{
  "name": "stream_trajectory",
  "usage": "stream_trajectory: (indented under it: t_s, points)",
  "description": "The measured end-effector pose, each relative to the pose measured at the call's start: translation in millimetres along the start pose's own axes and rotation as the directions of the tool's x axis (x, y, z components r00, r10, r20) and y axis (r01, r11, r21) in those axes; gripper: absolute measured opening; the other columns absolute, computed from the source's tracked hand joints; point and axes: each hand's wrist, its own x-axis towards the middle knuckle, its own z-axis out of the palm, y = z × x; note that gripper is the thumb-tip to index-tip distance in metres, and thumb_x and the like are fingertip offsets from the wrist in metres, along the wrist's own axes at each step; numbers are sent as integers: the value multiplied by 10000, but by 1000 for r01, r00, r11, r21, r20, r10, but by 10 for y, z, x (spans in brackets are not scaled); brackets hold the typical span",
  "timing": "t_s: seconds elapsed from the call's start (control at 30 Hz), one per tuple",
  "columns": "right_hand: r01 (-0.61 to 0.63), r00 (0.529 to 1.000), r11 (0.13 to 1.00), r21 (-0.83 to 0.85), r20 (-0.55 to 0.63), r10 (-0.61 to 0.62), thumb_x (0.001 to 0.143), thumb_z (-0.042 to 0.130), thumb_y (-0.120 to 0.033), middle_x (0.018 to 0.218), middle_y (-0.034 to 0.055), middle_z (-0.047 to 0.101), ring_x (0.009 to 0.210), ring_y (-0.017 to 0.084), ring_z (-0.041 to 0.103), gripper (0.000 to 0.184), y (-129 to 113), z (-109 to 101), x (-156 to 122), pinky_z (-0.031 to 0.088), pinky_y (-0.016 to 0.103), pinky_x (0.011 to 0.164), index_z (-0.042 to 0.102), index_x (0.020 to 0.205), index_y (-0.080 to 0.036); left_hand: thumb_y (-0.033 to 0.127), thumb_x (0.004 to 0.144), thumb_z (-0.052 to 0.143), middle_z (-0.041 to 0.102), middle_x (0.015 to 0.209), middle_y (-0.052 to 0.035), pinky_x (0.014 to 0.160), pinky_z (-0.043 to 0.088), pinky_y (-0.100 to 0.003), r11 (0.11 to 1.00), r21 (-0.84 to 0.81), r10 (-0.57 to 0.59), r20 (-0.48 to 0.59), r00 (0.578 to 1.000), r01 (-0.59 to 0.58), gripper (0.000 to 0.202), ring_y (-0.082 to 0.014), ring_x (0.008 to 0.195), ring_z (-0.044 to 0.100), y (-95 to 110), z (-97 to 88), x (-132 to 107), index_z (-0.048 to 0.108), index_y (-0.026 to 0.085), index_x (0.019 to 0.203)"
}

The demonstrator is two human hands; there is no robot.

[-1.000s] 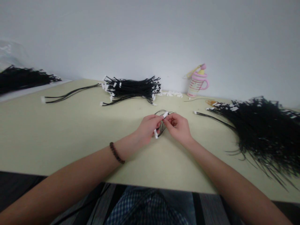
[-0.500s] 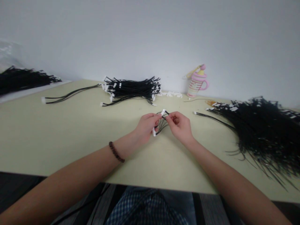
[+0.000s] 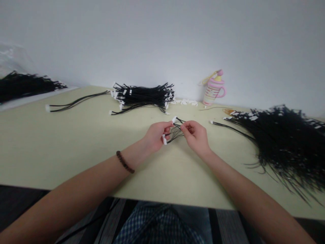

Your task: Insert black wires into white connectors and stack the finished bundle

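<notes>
Between my hands, above the table, is a wire harness (image 3: 175, 134) of thin black wires with white connectors. My left hand (image 3: 156, 135) is closed on its connector end; one white connector (image 3: 174, 120) sticks up past the fingertips, and another white connector (image 3: 165, 139) hangs below the fingers. My right hand (image 3: 194, 135) pinches the black wires a short way to the right, thumb against forefinger. The wires bow out in a loop between the two hands. Exactly which strands the right fingers grip is too small to make out.
A stack of finished-looking black cables (image 3: 144, 96) lies at the back. Small white connectors (image 3: 186, 102) lie beside it, near a pink striped cup (image 3: 212, 92). A large heap of black wires (image 3: 286, 145) covers the right side. More cables (image 3: 27, 86) lie far left.
My left hand has shifted slightly left with the connectors, widening the gap to my right hand. My right hand has stayed almost in place, still pinching the wires.
</notes>
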Motion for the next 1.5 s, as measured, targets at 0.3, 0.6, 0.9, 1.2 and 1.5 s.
stream_trajectory:
  t_s: [0.3, 0.6, 0.9, 1.2, 1.5]
  points:
    - [76, 997, 995, -59, 14, -75, 830, 513, -310, 686, 38, 584, 624, 140, 530, 181, -21, -15, -23, 401, 251, 564, 589, 761, -161, 111, 771, 545, 334, 455, 60, 323, 233, -143, 999, -37, -8, 5, 1000, 8, 166, -24, 357, 276, 7, 2, -13, 548, 99, 606]
    - [134, 991, 984, -119, 15, -133, 837, 512, -282, 683, 33, 579, 639, 145, 532, 156, -54, -20, -31, 394, 258, 590, 583, 757, -169, 131, 739, 603, 351, 480, 54, 352, 248, -154, 990, 86, 113, -44, 993, -109, 182, -36, 405, 309, -8, 52, -64, 521, 120, 576]
    - [143, 990, 979, -146, 19, -141, 842, 499, -271, 677, 30, 571, 645, 147, 520, 162, -63, -10, -49, 380, 259, 592, 574, 741, -169, 184, 738, 630, 372, 513, 53, 385, 263, -170, 978, 143, 159, -30, 987, -153, 148, -40, 435, 332, -42, 55, -78, 554, 116, 631]
    - [107, 994, 987, -120, 15, -106, 838, 494, -278, 681, 32, 566, 645, 149, 517, 164, -71, -11, -44, 380, 260, 581, 574, 745, -169, 214, 728, 650, 390, 527, 50, 399, 258, -174, 974, 137, 187, -15, 982, -183, 154, -39, 446, 342, -65, 58, -81, 562, 124, 639]
    - [50, 998, 995, -91, 39, -46, 827, 487, -293, 627, 25, 550, 602, 146, 498, 175, -95, -7, -36, 354, 253, 536, 563, 726, -172, 269, 716, 675, 402, 526, 54, 395, 258, -181, 965, 156, 210, 24, 977, -211, 189, -40, 441, 349, -95, 25, -64, 563, 133, 647]
